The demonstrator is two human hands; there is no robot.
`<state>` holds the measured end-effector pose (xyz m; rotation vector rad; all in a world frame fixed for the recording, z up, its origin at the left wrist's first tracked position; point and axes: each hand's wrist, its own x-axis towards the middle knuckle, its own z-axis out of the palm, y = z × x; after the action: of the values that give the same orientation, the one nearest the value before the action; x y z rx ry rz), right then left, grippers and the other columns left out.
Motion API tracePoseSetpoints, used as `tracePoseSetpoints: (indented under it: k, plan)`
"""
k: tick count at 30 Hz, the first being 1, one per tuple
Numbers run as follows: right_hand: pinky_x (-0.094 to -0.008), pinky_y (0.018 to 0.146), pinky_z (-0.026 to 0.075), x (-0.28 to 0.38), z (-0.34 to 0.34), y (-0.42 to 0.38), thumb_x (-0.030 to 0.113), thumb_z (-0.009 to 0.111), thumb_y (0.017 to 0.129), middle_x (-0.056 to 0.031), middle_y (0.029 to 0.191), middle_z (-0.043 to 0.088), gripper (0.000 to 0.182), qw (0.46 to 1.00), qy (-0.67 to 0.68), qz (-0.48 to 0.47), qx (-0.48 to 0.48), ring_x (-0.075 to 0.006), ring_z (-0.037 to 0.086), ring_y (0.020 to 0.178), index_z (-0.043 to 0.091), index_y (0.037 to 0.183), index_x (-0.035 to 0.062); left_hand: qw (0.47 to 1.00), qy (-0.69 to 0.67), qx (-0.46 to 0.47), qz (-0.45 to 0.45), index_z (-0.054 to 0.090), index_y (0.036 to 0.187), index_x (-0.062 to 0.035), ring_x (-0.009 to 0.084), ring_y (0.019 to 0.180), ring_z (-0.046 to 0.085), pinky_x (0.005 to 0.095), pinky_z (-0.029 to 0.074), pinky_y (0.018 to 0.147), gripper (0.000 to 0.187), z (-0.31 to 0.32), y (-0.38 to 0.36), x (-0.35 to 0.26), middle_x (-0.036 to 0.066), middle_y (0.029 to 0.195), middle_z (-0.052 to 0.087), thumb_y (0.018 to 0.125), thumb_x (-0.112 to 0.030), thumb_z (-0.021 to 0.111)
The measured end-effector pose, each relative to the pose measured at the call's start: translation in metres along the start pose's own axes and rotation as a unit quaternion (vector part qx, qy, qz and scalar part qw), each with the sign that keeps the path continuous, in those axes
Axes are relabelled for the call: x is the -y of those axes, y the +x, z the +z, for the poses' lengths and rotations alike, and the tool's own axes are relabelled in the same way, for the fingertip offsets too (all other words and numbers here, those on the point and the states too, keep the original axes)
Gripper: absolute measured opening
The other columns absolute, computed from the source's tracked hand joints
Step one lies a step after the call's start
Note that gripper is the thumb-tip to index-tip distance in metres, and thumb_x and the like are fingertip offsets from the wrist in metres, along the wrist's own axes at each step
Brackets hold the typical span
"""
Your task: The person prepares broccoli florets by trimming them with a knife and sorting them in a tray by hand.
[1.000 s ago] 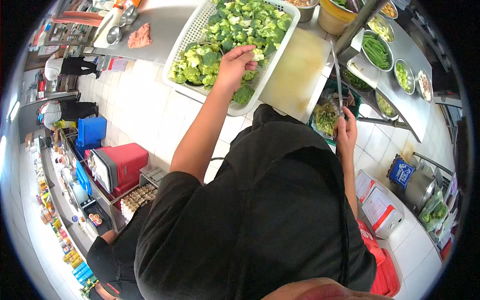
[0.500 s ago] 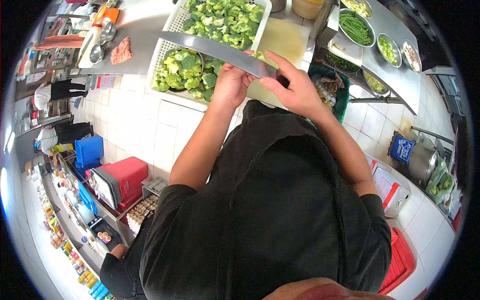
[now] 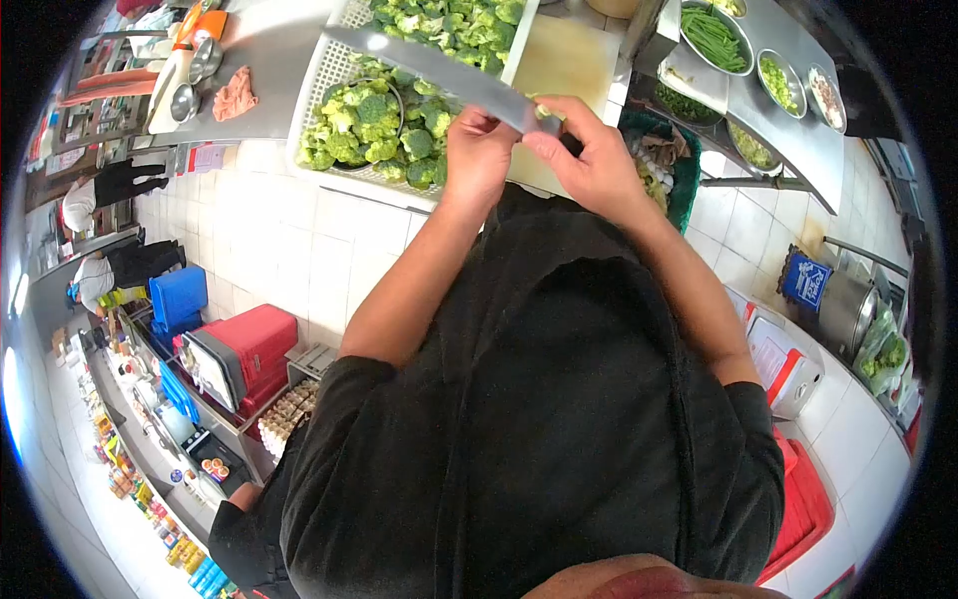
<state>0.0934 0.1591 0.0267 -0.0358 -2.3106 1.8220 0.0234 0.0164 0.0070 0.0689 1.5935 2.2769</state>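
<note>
A: Entry. Right hand is clenched around the handle of a large knife. The blade's long axis runs from that hand toward 10 o'clock, crossing above the white basket.

B: Left hand?

A: Left hand is just beside the right, at its 9 o'clock, fingers pinched on a small broccoli piece. The piece sits up against the blade close to the handle, so both hands meet at it; the left is the one grasping it.

B: Where does that lie relative to the stock?

A: The broccoli florets heaped in the basket are at 10 o'clock from the hands. The cutting board lies at 12 o'clock, just past the hands. A green bin of trimmings is at 3 o'clock.

B: Legible writing?

A: None readable. A blue label on the floor container at 4 o'clock carries print too small to make out.
</note>
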Motion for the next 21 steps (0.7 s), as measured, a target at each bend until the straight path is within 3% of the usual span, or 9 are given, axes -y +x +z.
tracePoseSetpoints:
  k: [2, 5, 9, 12, 13, 16, 18, 21]
  plan:
    - [-0.0279, 0.057, 0.046, 0.001, 0.0, 0.002, 0.029, 0.073, 0.091, -0.007, 0.074, 0.064, 0.042, 0.999, 0.009, 0.034, -0.013, -0.009, 0.054, 0.062, 0.059, 0.121, 0.0042, 1.0, 0.016, 0.0, 0.005, 0.067, 0.1, -0.0005, 0.0109, 0.078, 0.065, 0.0255, 0.052, 0.072, 0.011, 0.005, 0.0, 0.0, 0.006, 0.093, 0.071, 0.091, 0.003, 0.062]
    - [-0.0266, 0.058, 0.046, -0.01, -0.001, -0.001, 0.026, 0.071, 0.093, -0.0062, 0.077, 0.065, 0.037, 0.998, 0.032, 0.052, -0.021, -0.007, 0.056, 0.067, 0.059, 0.119, 0.0033, 0.999, 0.044, 0.02, 0.02, 0.066, 0.101, 0.0005, 0.0096, 0.075, 0.063, 0.0242, 0.051, 0.07, 0.011, 0.005, 0.003, 0.003, 0.004, 0.089, 0.07, 0.091, 0.002, 0.064]
    - [-0.0239, 0.061, 0.045, -0.028, -0.018, -0.007, 0.021, 0.066, 0.096, -0.0046, 0.084, 0.066, 0.032, 0.991, 0.047, 0.055, -0.112, -0.0061, 0.057, 0.072, 0.058, 0.121, 0.0019, 0.993, 0.115, 0.015, 0.025, 0.064, 0.108, 0.0026, 0.0106, 0.077, 0.064, 0.025, 0.053, 0.071, 0.017, -0.013, 0.008, 0.01, 0.005, 0.088, 0.068, 0.091, 0.003, 0.065]
    - [-0.0225, 0.06, 0.043, -0.051, -0.049, -0.018, 0.017, 0.063, 0.098, -0.003, 0.083, 0.064, 0.033, 0.977, 0.089, 0.095, -0.168, -0.0065, 0.055, 0.071, 0.058, 0.125, -0.0005, 0.975, 0.215, -0.01, 0.054, 0.064, 0.109, 0.0027, 0.0103, 0.074, 0.063, 0.024, 0.053, 0.071, 0.018, -0.034, 0.002, -0.001, 0.004, 0.087, 0.068, 0.091, 0.0, 0.066]
    - [-0.0221, 0.06, 0.042, -0.06, -0.063, -0.025, 0.017, 0.063, 0.098, -0.0031, 0.083, 0.064, 0.035, 0.976, 0.068, 0.116, -0.169, -0.0062, 0.054, 0.07, 0.056, 0.128, -0.0003, 0.964, 0.241, -0.008, 0.111, 0.066, 0.107, 0.0006, 0.0102, 0.076, 0.063, 0.0237, 0.052, 0.071, 0.018, -0.047, -0.001, -0.003, 0.004, 0.089, 0.068, 0.089, -0.002, 0.069]
    - [-0.0205, 0.059, 0.041, -0.08, -0.096, -0.06, 0.016, 0.063, 0.098, -0.0034, 0.081, 0.064, 0.042, 0.965, 0.026, 0.172, -0.199, -0.0059, 0.054, 0.068, 0.049, 0.135, 0.0015, 0.867, 0.447, -0.02, 0.22, 0.068, 0.104, -0.0021, 0.015, 0.079, 0.065, 0.0265, 0.053, 0.071, 0.018, -0.087, -0.01, -0.031, 0.008, 0.092, 0.069, 0.086, -0.003, 0.071]
    - [-0.0203, 0.044, 0.031, -0.107, -0.107, -0.084, 0.017, 0.059, 0.101, -0.0014, 0.074, 0.058, 0.033, 0.954, -0.031, 0.162, -0.252, -0.0038, 0.044, 0.051, 0.047, 0.129, 0.0053, 0.818, 0.531, -0.021, 0.219, 0.069, 0.103, -0.003, 0.0218, 0.083, 0.067, 0.031, 0.054, 0.074, 0.021, -0.111, -0.02, -0.047, 0.011, 0.096, 0.069, 0.083, -0.002, 0.071]
    - [-0.0209, 0.049, 0.036, -0.131, -0.129, -0.116, 0.017, 0.066, 0.097, -0.003, 0.078, 0.063, 0.023, 0.943, 0.036, 0.221, -0.245, -0.0052, 0.049, 0.057, 0.053, 0.113, 0.0064, 0.762, 0.614, -0.008, 0.205, 0.069, 0.103, -0.0037, 0.0332, 0.092, 0.065, 0.0396, 0.054, 0.081, 0.023, -0.138, -0.03, -0.054, 0.015, 0.101, 0.067, 0.08, -0.002, 0.07]
